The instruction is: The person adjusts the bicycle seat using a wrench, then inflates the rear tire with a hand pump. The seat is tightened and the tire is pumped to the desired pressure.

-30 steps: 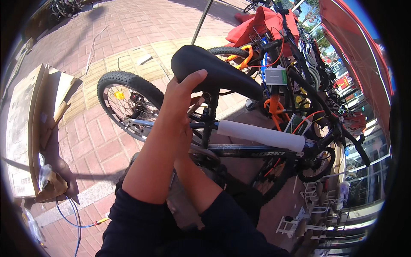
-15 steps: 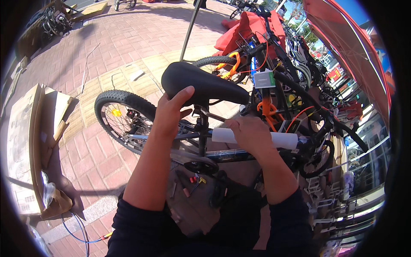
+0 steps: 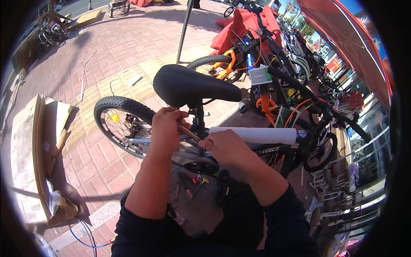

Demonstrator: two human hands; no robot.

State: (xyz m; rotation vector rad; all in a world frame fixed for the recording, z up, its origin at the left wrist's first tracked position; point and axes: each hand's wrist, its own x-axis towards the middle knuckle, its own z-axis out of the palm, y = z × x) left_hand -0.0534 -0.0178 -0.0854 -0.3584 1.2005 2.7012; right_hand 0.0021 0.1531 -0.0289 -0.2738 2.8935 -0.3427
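Note:
My left hand (image 3: 169, 128) is closed on one end of a slim tool (image 3: 188, 131), apparently a wrench, below the black saddle (image 3: 192, 83). My right hand (image 3: 222, 147) grips the tool's other end, just right of the seatpost (image 3: 198, 120). The tool crosses the post diagonally. The bicycle's rear wheel (image 3: 107, 128) is to the left, and its top tube, wrapped in white padding (image 3: 261, 135), runs right toward the handlebar. Small tools (image 3: 199, 182) lie on the shaded ground beneath.
Flattened cardboard (image 3: 25, 167) stands at the left, with hoses (image 3: 81, 235) below it. Several bicycles (image 3: 299, 68), red covers (image 3: 239, 23) and a canopy pole (image 3: 184, 34) are behind. A red canopy (image 3: 351, 30) and white racks (image 3: 329, 184) are at the right.
My left hand has left the saddle and moved down to the tool below it. My right hand has come left and lower, holding the tool. The view has tilted slightly.

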